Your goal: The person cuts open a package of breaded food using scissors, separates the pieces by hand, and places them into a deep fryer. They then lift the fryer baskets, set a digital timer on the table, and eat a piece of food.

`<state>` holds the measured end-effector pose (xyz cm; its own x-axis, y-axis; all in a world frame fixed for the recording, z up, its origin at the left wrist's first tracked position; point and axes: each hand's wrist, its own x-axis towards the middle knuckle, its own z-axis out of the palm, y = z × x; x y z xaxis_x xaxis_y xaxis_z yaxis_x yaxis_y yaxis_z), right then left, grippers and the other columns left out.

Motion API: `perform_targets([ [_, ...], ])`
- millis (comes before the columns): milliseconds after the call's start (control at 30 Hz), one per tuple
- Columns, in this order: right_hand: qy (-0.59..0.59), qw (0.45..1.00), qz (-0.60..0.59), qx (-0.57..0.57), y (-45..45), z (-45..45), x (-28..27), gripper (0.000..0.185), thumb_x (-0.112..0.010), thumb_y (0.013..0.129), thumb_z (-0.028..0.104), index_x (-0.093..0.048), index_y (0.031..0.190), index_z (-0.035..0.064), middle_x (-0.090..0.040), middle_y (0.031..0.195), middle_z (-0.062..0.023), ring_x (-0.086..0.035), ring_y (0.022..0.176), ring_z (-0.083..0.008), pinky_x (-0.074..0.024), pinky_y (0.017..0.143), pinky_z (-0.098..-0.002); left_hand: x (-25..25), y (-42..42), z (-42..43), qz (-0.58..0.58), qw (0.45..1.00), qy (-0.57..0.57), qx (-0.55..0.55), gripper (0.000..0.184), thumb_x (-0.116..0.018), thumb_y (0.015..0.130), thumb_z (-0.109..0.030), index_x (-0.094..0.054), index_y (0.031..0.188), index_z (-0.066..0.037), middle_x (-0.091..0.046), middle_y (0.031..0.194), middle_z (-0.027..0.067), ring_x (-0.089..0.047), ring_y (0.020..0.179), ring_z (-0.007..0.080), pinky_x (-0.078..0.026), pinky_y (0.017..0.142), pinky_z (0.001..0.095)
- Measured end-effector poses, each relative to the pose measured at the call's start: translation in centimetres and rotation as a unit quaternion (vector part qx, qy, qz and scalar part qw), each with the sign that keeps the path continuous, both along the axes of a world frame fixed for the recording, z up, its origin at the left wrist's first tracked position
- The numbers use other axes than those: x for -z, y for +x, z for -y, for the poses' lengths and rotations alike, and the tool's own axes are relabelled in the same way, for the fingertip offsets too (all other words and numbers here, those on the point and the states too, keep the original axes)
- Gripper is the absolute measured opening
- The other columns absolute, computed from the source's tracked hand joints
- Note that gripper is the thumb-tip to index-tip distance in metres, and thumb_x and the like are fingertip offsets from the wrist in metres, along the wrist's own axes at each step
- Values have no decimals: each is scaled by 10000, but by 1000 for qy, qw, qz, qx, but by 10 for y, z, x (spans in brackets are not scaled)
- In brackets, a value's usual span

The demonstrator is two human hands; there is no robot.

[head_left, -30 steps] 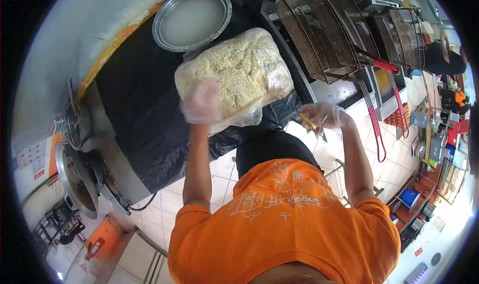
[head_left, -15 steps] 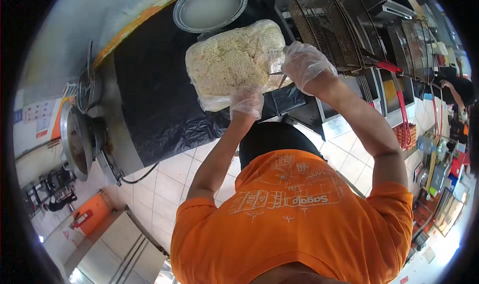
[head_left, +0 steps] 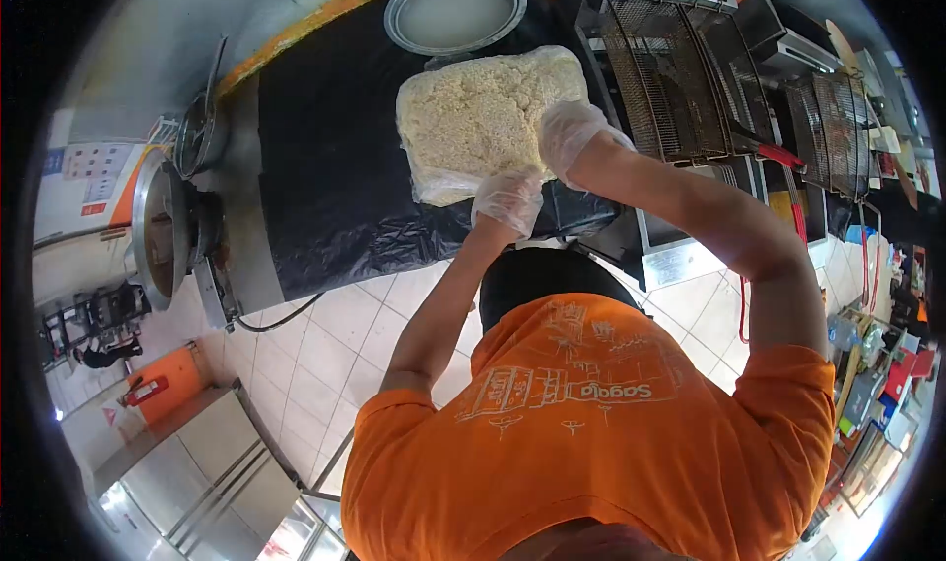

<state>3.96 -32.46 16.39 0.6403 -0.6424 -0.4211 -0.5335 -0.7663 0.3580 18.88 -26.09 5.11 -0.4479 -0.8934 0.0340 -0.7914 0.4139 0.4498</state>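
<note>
Broadly, a dark bench (head_left: 335, 167) spreads beneath the crumbs (head_left: 478, 113), which lie ahead of my left grip (head_left: 509, 202) and left of my right grip (head_left: 570, 137). I judge a hard or uneven tug could split the wrap (head_left: 448, 187) or tip crumbs over the near side. Their long axis runs sideways, right end slightly farther off; neither end looks like a front. Both grips seem to touch the near right corner; I cannot tell how wide either is.
</note>
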Motion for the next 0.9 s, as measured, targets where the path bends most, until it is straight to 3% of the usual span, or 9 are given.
perform_targets([
  [167, 56, 997, 46, -35, 4, 1, 45, 284, -679, 760, 169, -740, 1014, 58, -711, 1055, -141, -668, 1002, -295, -533, 754, -421, 29, 7, -5, -81, 995, 59, 6, 171, -562, 874, -164, -596, 1030, -103, -645, 870, 140, -621, 877, 370, -480, 769, 470],
  [233, 81, 996, 42, -19, 15, 2, 40, 291, -682, 760, 166, -741, 1027, 65, -712, 1066, -145, -671, 1002, -296, -531, 748, -425, 57, 11, -5, -43, 998, 0, 54, 168, -560, 875, -163, -600, 1030, -113, -648, 889, 139, -613, 887, 373, -473, 778, 472],
  [333, 156, 984, -9, 91, 23, -5, 36, 288, -694, 759, 170, -737, 1021, 60, -714, 1052, -134, -681, 963, -295, -532, 732, -436, -3, 15, -19, -8, 998, 36, 45, 147, -557, 875, -154, -594, 1008, -105, -645, 876, 134, -613, 853, 375, -474, 754, 470],
  [467, 131, 990, -7, 52, 15, -16, 51, 268, -700, 752, 198, -734, 977, 55, -713, 990, -127, -685, 897, -280, -519, 667, -414, 19, 30, -36, 16, 996, 64, 67, 145, -628, 796, -150, -585, 929, -112, -652, 869, 79, -648, 837, 301, -502, 737, 406],
  [533, 108, 992, 10, 71, 15, -24, 48, 216, -749, 741, 160, -774, 952, 124, -735, 964, -67, -701, 905, -252, -523, 700, -374, 32, 35, -39, -57, 991, 114, 40, 118, -608, 823, -149, -586, 936, -123, -645, 894, 83, -642, 826, 292, -495, 733, 397],
  [633, 102, 992, -14, 68, 20, -29, 68, 221, -749, 747, 174, -771, 959, 115, -733, 962, -66, -701, 907, -247, -524, 699, -353, 36, 37, -39, -40, 994, 53, 89, 78, -585, 867, -159, -591, 936, -122, -642, 876, 105, -638, 830, 312, -488, 737, 402],
  [700, 108, 992, 3, 73, 23, -33, 81, 241, -714, 759, 190, -753, 971, 83, -722, 966, -90, -689, 883, -255, -518, 672, -383, 27, 36, -41, -145, 981, 119, 37, 82, -560, 910, -174, -604, 943, -114, -650, 864, 128, -637, 847, 333, -485, 748, 409],
  [800, 152, 983, 8, 106, 31, -27, 76, 252, -670, 784, 203, -740, 983, 65, -714, 986, -100, -680, 875, -250, -514, 642, -412, 78, 44, -42, -200, 976, 47, 65, 124, -547, 937, -205, -611, 945, -99, -659, 844, 133, -639, 841, 344, -492, 749, 412],
  [900, 185, 968, 15, 169, 28, -26, 68, 222, -669, 797, 190, -750, 978, 92, -721, 1002, -77, -687, 908, -226, -519, 637, -404, 84, 49, -35, -190, 970, 119, 89, 157, -540, 950, -227, -616, 961, -90, -663, 849, 134, -643, 816, 338, -498, 735, 410],
])
